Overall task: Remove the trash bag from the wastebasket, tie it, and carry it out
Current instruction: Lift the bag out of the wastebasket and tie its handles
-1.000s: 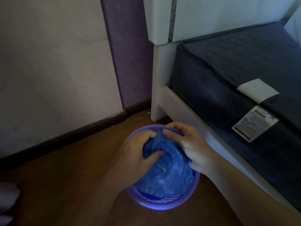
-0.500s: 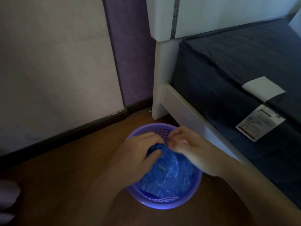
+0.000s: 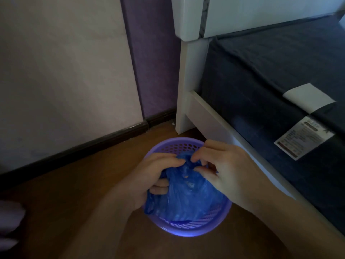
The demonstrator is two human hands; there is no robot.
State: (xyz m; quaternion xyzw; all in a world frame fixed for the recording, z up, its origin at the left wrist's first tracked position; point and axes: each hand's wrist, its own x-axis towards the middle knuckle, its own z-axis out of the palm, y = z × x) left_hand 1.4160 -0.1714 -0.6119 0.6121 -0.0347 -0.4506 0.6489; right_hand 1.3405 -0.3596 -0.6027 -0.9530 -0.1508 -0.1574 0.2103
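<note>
A round purple perforated wastebasket stands on the wooden floor beside the bed. A crinkled blue trash bag sits inside it, its top gathered into a bunch above the rim. My left hand grips the left side of that bunch, with a flap of bag hanging below its fingers. My right hand pinches the bunch's top from the right. What the bag holds is hidden.
A white bed frame with a dark blue mattress and a paper label fills the right side. The pale wall and dark baseboard run along the left. A pale blurred shape sits at the left edge.
The bag's top has been drawn together off the far rim, baring the basket's perforated wall. Both hands have closed in on the bunch, and a flap now hangs below my left hand.
</note>
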